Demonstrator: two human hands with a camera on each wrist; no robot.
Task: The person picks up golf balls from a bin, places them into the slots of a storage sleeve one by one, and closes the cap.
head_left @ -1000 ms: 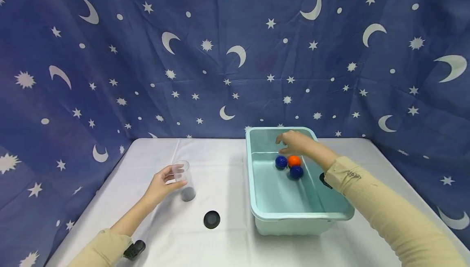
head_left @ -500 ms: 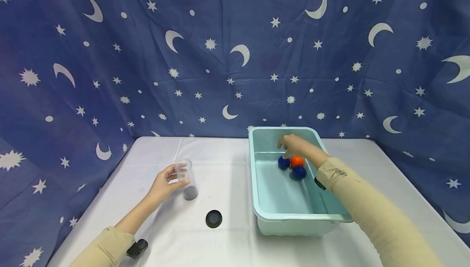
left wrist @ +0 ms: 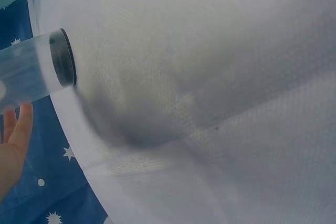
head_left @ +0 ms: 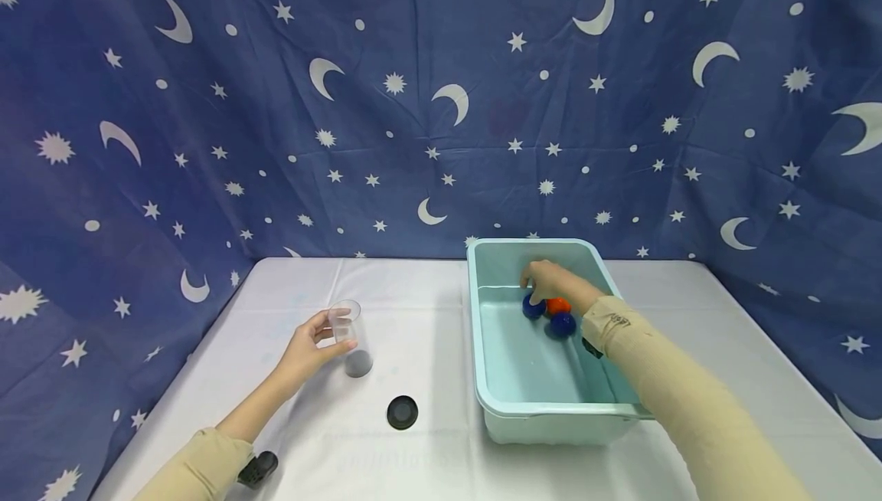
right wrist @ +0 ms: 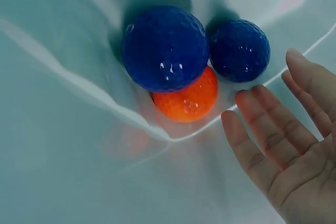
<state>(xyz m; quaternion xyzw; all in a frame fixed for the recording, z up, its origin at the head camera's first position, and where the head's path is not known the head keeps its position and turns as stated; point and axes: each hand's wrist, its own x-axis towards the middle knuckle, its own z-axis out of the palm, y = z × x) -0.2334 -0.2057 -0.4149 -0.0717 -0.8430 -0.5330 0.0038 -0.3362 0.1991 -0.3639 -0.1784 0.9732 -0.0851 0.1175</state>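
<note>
At the left of the head view my left hand (head_left: pixel 303 352) holds a clear plastic cylinder (head_left: pixel 354 332) with a dark base, thumb on one side and fingers on the other. The left wrist view has the cylinder's dark end (left wrist: pixel 63 57) close over the white cloth. Inside the pale green tub, my right hand (head_left: pixel 549 280) reaches down with fingers spread and loosely bent. Nearest its fingertips lies a blue golf ball (right wrist: pixel 240 51). An orange golf ball (right wrist: pixel 189 100) and a second blue golf ball (right wrist: pixel 165 48) lie against it.
The tub (head_left: pixel 485 386) stands right of the table's middle, its walls around my right hand. A round black lid (head_left: pixel 402 412) lies on the white cloth (head_left: pixel 406 317) between cylinder and tub. A blue star-and-moon curtain (head_left: pixel 386 141) hangs behind the table.
My right hand has come down inside the tub towards the far-left blue golf ball. My left hand keeps its hold on the cylinder, and the camera view has shifted slightly.
</note>
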